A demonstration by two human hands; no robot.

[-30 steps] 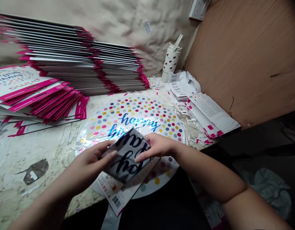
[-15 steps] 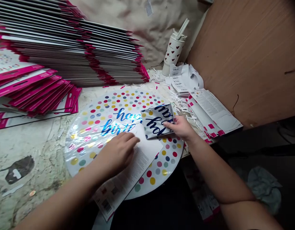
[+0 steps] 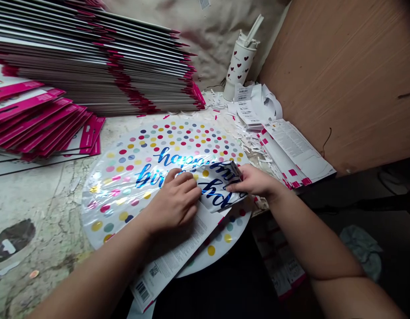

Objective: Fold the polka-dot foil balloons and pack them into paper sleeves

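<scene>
Two bare hands are at work. The right hand grips one folded balloon, thumb on top; this balloon sits between the two sets of fingers, its near edge over one paper packet. The left hand lies over that packet with fingers curled; whether they pinch it, I cannot tell. Beneath both sets of fingers spreads one round balloon, flat and spotted.

Beyond the left fingers stand one tall stack of packets and, farther left, one fanned pile, both too dense to count. Beyond the right fingers are one bottle with hearts, one strip of labels and, to their right, one batch of cards.

The table is pale and stained, strewn with paper scraps past the right fingers. A creased, light-coloured wall rises behind, and a brown board stands right of the fingers.
</scene>
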